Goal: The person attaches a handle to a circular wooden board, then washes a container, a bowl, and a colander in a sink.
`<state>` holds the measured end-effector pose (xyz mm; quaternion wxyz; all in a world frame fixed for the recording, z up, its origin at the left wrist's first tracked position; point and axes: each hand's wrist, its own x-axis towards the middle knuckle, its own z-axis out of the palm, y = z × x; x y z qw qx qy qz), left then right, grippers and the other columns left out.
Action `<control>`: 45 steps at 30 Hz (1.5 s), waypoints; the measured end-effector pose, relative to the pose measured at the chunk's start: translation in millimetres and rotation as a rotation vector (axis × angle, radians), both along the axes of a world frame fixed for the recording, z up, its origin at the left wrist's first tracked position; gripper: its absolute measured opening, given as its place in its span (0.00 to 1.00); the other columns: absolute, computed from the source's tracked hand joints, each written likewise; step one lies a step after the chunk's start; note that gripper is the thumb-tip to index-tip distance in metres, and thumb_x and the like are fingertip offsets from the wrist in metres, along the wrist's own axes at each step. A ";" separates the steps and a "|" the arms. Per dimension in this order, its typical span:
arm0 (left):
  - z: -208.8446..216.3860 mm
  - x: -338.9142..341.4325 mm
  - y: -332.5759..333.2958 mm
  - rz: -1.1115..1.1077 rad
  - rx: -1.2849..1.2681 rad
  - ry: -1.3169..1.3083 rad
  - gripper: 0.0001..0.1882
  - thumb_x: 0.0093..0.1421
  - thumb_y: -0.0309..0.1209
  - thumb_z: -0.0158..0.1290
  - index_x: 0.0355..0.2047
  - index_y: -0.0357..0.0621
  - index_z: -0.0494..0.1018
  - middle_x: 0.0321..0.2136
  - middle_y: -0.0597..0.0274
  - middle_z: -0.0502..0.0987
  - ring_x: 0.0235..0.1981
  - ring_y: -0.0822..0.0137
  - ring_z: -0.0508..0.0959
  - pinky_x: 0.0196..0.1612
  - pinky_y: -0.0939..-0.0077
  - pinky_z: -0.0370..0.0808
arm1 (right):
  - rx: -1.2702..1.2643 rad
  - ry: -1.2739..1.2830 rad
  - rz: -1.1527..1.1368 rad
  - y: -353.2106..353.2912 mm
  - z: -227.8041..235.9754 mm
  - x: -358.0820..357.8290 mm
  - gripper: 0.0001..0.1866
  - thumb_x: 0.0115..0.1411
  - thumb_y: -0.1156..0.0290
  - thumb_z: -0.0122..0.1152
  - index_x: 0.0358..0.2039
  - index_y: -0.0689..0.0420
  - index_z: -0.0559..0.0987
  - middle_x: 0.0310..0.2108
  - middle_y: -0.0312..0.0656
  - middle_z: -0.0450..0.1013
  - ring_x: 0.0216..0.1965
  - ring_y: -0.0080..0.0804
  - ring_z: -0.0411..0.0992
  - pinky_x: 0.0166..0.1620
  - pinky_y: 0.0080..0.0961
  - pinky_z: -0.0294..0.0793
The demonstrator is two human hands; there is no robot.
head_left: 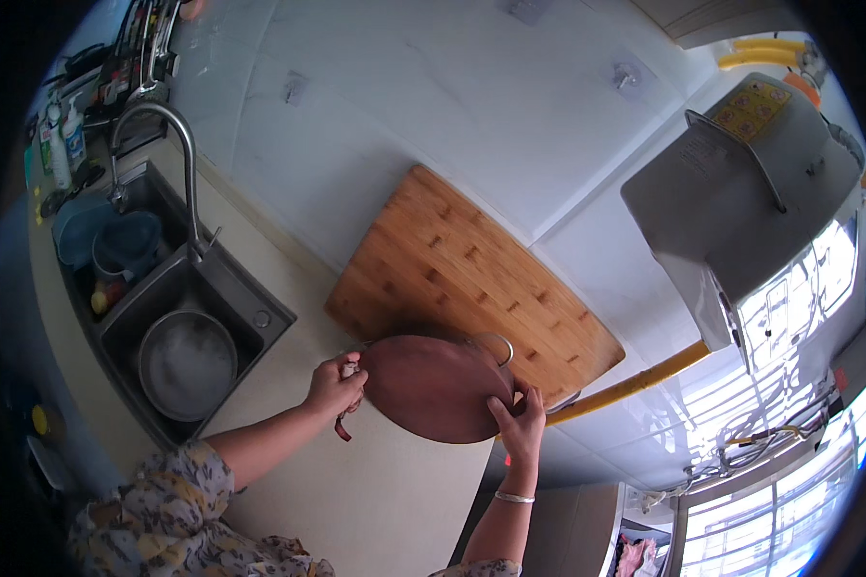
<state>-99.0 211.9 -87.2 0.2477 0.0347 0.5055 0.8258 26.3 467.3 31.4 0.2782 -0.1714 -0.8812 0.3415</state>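
Note:
A round red-brown cutting board [443,389] is held tilted above the counter, between my two hands. My left hand [335,387] is closed around its left edge, and a short dark-red strip [343,429] hangs below the fingers. On the right edge, my right hand [518,415] grips with the thumb on the face and the fingers mostly hidden behind. A metal ring handle [503,347] shows at the board's far edge. Behind it, a large rectangular bamboo cutting board [471,274] leans against the tiled wall.
To the left is a dark double sink [277,317] with a curved faucet [189,159]. A round metal pan [188,363] of cloudy water and blue-grey basins [125,240] sit in it. Bottles [63,144] stand behind. A yellow pipe [635,383] runs along the right wall below a grey box [741,183].

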 end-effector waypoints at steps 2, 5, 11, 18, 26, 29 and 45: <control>-0.3 -1.6 -0.8 -0.003 -0.008 -0.015 0.10 0.60 0.20 0.46 0.43 0.40 0.65 0.13 0.69 0.59 0.09 0.76 0.61 0.11 0.74 0.58 | 0.058 0.004 -0.052 -6.7 1.3 0.0 0.26 0.41 0.67 0.73 0.42 0.61 0.77 0.36 0.43 0.70 0.34 0.35 0.69 0.39 0.28 0.71; 3.5 -1.9 -1.2 -0.006 -0.020 -0.022 0.09 0.60 0.20 0.46 0.41 0.41 0.66 0.13 0.69 0.59 0.09 0.76 0.61 0.11 0.74 0.58 | 0.156 0.014 -0.133 -8.5 -2.4 1.4 0.27 0.41 0.66 0.73 0.42 0.60 0.76 0.39 0.46 0.69 0.39 0.41 0.70 0.42 0.33 0.72; -4.1 -7.2 -1.9 -0.021 -0.002 0.007 0.07 0.60 0.19 0.45 0.38 0.42 0.66 0.14 0.70 0.58 0.08 0.76 0.60 0.10 0.74 0.57 | 0.281 0.022 -0.279 -22.6 -5.0 2.5 0.30 0.41 0.62 0.74 0.44 0.61 0.75 0.44 0.50 0.66 0.45 0.48 0.69 0.47 0.38 0.71; -3.1 1.3 -12.4 0.023 -0.021 -0.006 0.08 0.60 0.20 0.46 0.39 0.42 0.66 0.17 0.68 0.61 0.08 0.76 0.61 0.10 0.75 0.57 | 0.187 0.085 -0.412 -40.6 -1.9 14.1 0.31 0.45 0.63 0.72 0.47 0.64 0.71 0.44 0.53 0.65 0.45 0.50 0.68 0.47 0.38 0.70; 19.0 69.9 -63.0 -0.327 -0.445 0.029 0.09 0.62 0.33 0.53 0.40 0.43 0.70 0.13 0.68 0.67 0.09 0.78 0.62 0.10 0.78 0.57 | -0.499 0.083 -0.086 -154.9 -46.6 39.6 0.22 0.56 0.70 0.61 0.51 0.63 0.70 0.38 0.38 0.68 0.27 0.18 0.64 0.30 0.16 0.67; 0.4 104.9 -71.7 -0.663 -0.260 0.116 0.11 0.62 0.37 0.53 0.34 0.42 0.72 0.10 0.69 0.66 0.10 0.77 0.63 0.12 0.78 0.58 | -0.982 0.112 0.035 -194.6 -57.3 50.6 0.18 0.64 0.67 0.51 0.52 0.61 0.68 0.35 0.35 0.68 0.20 0.11 0.59 0.19 0.10 0.56; 8.6 81.8 -260.1 -0.211 -0.185 0.019 0.04 0.60 0.31 0.55 0.34 0.46 0.74 0.15 0.73 0.70 0.12 0.82 0.64 0.14 0.84 0.60 | -1.008 0.059 0.235 -356.0 -112.8 44.0 0.28 0.67 0.48 0.40 0.52 0.60 0.69 0.49 0.38 0.66 0.46 0.27 0.66 0.44 0.24 0.66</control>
